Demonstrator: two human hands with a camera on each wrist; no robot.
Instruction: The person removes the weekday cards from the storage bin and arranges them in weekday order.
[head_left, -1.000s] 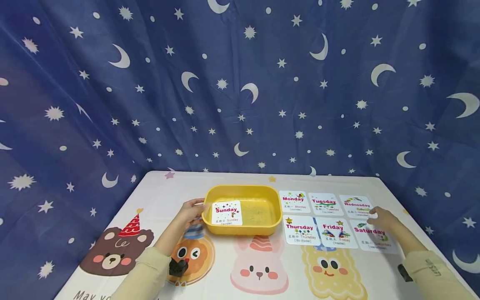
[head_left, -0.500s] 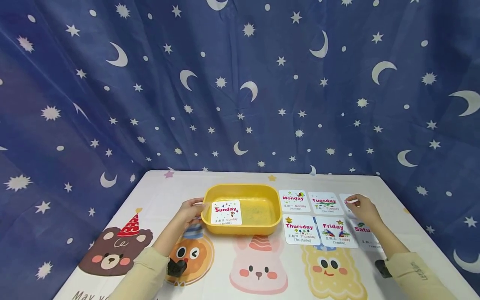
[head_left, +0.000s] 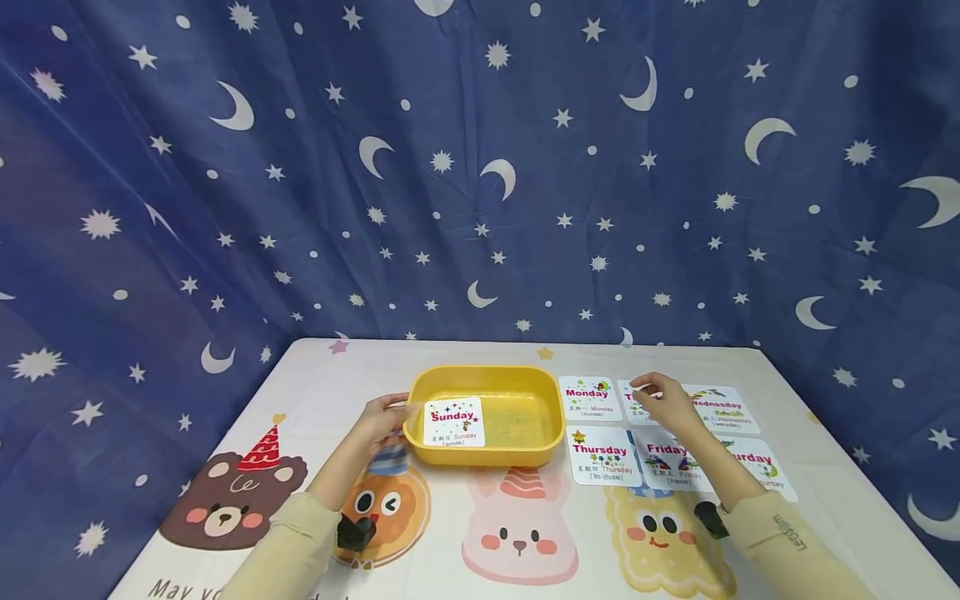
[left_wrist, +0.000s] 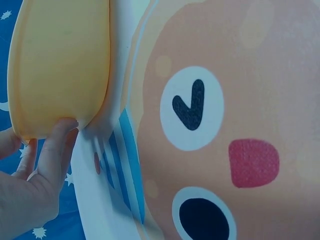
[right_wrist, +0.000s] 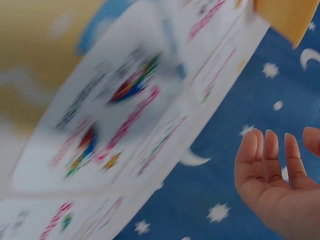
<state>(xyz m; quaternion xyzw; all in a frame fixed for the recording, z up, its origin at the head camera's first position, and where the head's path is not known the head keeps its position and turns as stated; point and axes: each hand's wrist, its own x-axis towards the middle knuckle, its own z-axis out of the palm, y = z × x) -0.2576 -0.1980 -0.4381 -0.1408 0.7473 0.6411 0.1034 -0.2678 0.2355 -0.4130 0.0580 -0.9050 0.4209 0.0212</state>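
My left hand (head_left: 378, 423) grips the left end of a yellow plastic basin (head_left: 487, 457). In the left wrist view its fingers (left_wrist: 56, 145) press against the basin's end. A white "Sunday" card (head_left: 453, 422) leans inside on the left. My right hand (head_left: 670, 407) hovers over the "Tuesday" card (head_left: 632, 417), partly covering it, with fingers loosely bent and nothing between them, as the right wrist view also shows. Around it lie the "Monday" (head_left: 590, 400), "Wednesday" (head_left: 726, 410), "Thursday" (head_left: 603, 457), "Friday" (head_left: 663, 465) and "Saturday" (head_left: 767, 471) cards, in two rows.
The white tablecloth (head_left: 345, 387) carries printed cartoon animals, including a bear (head_left: 225, 508) and a rabbit (head_left: 519, 533). A dark blue curtain (head_left: 480, 208) with moons and stars rises behind the table and along its sides.
My right hand has swept left, from beside the Wednesday and Saturday cards to above Tuesday, uncovering Wednesday. My left hand and the basin have stayed in place.
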